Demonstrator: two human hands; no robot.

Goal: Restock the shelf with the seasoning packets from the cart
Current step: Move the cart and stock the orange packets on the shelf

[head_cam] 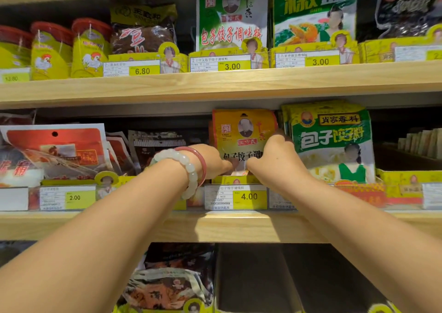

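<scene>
- Both hands, left hand [210, 160] and right hand [275, 159], pinch the orange seasoning packet [242, 133] upright in its middle-shelf [239, 226] slot above the 4.00 tag [248, 196].
- Placement looks nearly done; the cart is unseen, so remaining stock cannot be told.

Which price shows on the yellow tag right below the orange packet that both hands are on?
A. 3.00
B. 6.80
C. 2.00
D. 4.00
D: the left hand and right hand are on the orange packet on the middle shelf, and the yellow tag just under it reads 4.00.
</scene>
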